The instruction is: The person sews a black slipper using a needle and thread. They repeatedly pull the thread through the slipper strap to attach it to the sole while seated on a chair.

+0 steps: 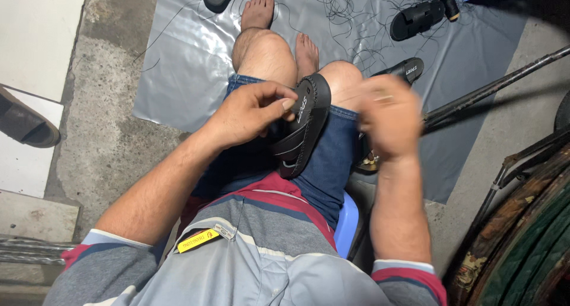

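Grey sheet [178, 62] underfoot, loose threads [356, 9] everywhere. Left hand [249, 113] pinches black sandal [303, 125] on lap; right hand [386, 122] blurred, grip unclear. Risk: sandal slips, thread tangles.

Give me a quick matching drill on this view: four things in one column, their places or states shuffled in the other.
1. left hand
2. right hand
3. black sandal
4. thread spool

a. blurred, raised beside the knee
b. propped on the lap
c. pinching the sandal's edge
d. far on the grey sheet, by another sandal

Pairs: 1-c, 2-a, 3-b, 4-d
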